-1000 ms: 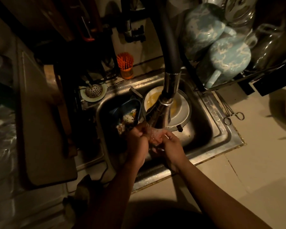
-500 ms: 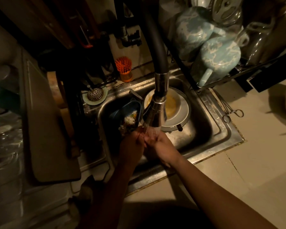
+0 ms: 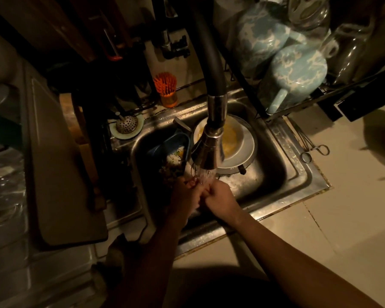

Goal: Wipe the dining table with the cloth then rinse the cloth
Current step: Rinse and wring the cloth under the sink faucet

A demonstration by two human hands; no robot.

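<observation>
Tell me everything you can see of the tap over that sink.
The tap has a dark, rubbery-looking hose neck curving down from above, a shiny metal collar and a flared metal spray head. It hangs over the steel sink, partly hiding a white plate. Water runs from it onto the left hand and right hand just below; neither touches it.

Very dim, warm amber light all over. Brightest patch is the pale counter [image 3: 342, 207] on the right; the left side sinks to near-black. Glints catch the faucet head [image 3: 207, 150] and the sink rim [image 3: 285, 138]. The left hand [image 3: 185, 196] is murky, the right hand [image 3: 219, 200] slightly better lit. Broad shadow pools along the bottom edge; lines bow toward the corners.
</observation>
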